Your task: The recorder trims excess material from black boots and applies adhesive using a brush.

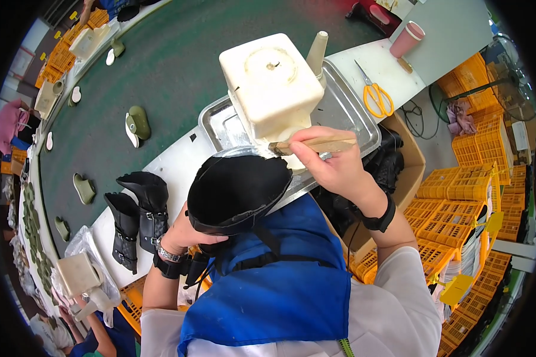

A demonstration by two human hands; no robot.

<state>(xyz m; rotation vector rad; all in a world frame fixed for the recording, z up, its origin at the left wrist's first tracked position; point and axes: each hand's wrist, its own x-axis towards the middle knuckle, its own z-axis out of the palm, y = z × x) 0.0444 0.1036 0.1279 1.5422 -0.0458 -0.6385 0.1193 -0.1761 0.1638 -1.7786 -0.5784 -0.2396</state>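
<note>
Two bare hands work close to the middle of the head view. Toward nine o'clock of centre, the left hand [187, 233] grips a black boot [238, 193] by its lower side, tilting the wide shaft opening up toward the camera. Toward three o'clock, the right hand [339, 171] pinches a wooden-handled brush [330, 144] between thumb and fingers, its tip pointing to nine o'clock. That tip sits at the mouth of a white container [274, 74], just beside the boot's rim; whether it touches the rim, I cannot tell. The container stands at twelve o'clock in a metal tray [373, 134] on the white table [175, 146], with orange-handled scissors [377, 100] at two o'clock and a pair of black boots [153, 205] between eight and nine.

The step appears to be brushing pale paste along the boot's edge. To do it well, I would wipe surplus off against the container's mouth, hold the brush low and light, and draw thin, even strokes. The left hand should steady the shaft and turn it gradually, so the rim stays taut and the lining clean.
</note>
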